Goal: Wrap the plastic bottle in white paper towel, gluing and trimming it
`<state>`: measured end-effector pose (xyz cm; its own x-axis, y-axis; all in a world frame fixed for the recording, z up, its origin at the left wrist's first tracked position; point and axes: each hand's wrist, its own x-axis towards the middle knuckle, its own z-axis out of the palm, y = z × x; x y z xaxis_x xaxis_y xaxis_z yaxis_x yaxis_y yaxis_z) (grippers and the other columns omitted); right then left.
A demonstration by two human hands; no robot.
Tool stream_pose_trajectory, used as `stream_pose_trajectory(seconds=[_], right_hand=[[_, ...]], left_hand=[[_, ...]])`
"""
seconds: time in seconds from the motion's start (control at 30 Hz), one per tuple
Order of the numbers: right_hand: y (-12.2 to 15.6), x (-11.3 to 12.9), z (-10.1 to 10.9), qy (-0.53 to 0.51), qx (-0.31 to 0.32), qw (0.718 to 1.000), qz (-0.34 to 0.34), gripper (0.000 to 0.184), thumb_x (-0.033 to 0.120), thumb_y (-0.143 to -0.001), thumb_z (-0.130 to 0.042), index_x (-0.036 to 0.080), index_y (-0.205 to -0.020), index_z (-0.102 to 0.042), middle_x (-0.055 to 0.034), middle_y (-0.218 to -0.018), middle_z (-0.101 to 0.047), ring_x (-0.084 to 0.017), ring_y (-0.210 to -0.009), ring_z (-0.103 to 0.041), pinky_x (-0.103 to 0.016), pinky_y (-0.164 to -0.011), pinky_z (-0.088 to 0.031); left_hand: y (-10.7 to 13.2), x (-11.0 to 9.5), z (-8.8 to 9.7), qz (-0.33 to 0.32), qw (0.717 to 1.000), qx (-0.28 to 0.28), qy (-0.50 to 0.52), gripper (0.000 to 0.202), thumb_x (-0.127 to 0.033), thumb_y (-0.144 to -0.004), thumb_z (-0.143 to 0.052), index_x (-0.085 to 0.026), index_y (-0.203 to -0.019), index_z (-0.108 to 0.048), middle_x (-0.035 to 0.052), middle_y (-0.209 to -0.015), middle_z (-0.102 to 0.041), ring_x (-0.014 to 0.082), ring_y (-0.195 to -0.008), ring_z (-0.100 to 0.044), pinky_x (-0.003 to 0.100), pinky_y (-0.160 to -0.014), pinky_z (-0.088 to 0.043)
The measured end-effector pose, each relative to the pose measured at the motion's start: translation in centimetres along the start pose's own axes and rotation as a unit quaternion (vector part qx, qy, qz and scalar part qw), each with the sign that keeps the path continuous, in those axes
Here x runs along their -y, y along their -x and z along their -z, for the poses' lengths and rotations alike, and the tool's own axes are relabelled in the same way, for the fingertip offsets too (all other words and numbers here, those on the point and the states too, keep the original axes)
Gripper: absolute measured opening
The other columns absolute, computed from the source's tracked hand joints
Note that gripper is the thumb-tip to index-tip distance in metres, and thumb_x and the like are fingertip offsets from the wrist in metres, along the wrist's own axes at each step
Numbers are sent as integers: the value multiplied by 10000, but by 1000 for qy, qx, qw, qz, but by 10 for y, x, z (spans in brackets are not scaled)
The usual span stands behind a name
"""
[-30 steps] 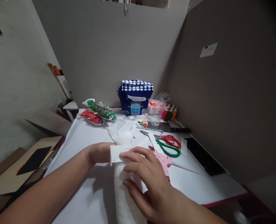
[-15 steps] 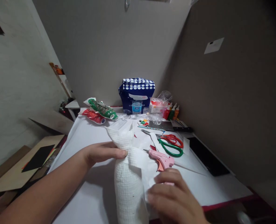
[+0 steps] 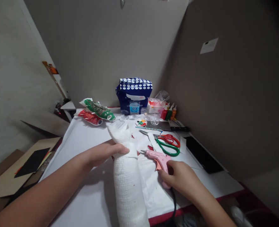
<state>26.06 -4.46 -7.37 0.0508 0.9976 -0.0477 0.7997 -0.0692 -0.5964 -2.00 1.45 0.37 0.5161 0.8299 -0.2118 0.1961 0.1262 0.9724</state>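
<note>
1. Our left hand (image 3: 107,152) pinches the neck of the white fish-shaped bundle (image 3: 129,186), at the near middle of the table (image 3: 89,205).
2. Our right hand (image 3: 180,175), well apart, grips the pink hot-glue gun (image 3: 157,156).

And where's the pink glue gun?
In the head view, the pink glue gun is right of centre, with the right hand on its handle, between the white roll and the black tablet-like slab.
</note>
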Motion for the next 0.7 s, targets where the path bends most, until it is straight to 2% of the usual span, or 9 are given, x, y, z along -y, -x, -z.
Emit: stream_pose_trajectory(seconds=[0.07,0.17,0.33,0.4,0.47,0.53,0.6,0.63,0.7], right_hand=[[-4,-2,0,-53,2,999,2,186,268,-688,-623,198,-540,-535,11,-513,-526,-132,-484,-406,-273,-498,-174],[-5,-6,0,-155,-7,988,-9,194,286,-696,-611,201,-571,-490,31,-524,-475,-133,-515,-412,-257,-505,-225],[5,-1,-2,-367,39,929,-30,191,381,-749,-574,196,-761,-531,42,-587,-441,-119,-486,-390,-246,-475,-318],[9,8,-3,-438,62,896,-25,213,392,-752,-583,200,-715,-498,45,-568,-419,-107,-472,-370,-243,-467,-334],[12,21,-3,-494,64,867,-13,273,436,-741,-623,198,-700,-496,17,-613,-483,-119,-519,-431,-256,-505,-392],[12,37,-2,-541,57,839,16,304,469,-733,-665,187,-817,-589,-54,-819,-618,-159,-663,-541,-286,-598,-459],[11,54,-1,-563,68,822,61,364,430,-746,-684,198,-1024,-641,-91,-1012,-656,-191,-784,-583,-300,-649,-477],[10,63,-1,-563,81,818,81,383,387,-762,-677,206,-1098,-639,-88,-1011,-664,-190,-779,-582,-294,-636,-472],[9,81,-4,-554,100,821,93,324,299,-775,-653,199,-1082,-648,-43,-833,-653,-155,-666,-535,-262,-565,-431]], left_hand=[[-1,0,0,0,1000,3,5,354,-337,-719,-658,-173,-1020,-746,65,-1039,-744,347,-1077,-592,381,-916,-454],[-1,0,3,-11,1000,15,15,358,-337,-701,-666,-174,-1011,-742,71,-1052,-737,344,-1090,-575,355,-886,-458],[3,-1,4,-2,996,67,55,248,-308,-702,-650,-173,-883,-751,77,-937,-740,318,-1004,-597,335,-838,-474],[5,-5,1,-1,993,94,73,234,-301,-694,-630,-172,-849,-749,75,-891,-738,311,-976,-606,330,-820,-478],[6,-9,-2,-10,989,118,84,253,-291,-680,-610,-180,-857,-751,63,-886,-736,309,-994,-606,326,-834,-471],[7,-12,-5,-19,987,135,90,284,-280,-672,-593,-186,-886,-754,54,-909,-735,309,-1024,-600,330,-868,-457],[7,-11,-5,-21,984,148,95,310,-266,-679,-581,-182,-925,-749,54,-939,-734,307,-1031,-600,340,-899,-444],[7,-10,-5,-21,984,151,96,321,-258,-686,-574,-176,-946,-744,58,-951,-733,306,-1021,-604,347,-904,-442],[5,-7,-3,-27,989,127,76,322,-244,-698,-574,-169,-965,-738,63,-961,-734,301,-979,-614,354,-888,-449]])
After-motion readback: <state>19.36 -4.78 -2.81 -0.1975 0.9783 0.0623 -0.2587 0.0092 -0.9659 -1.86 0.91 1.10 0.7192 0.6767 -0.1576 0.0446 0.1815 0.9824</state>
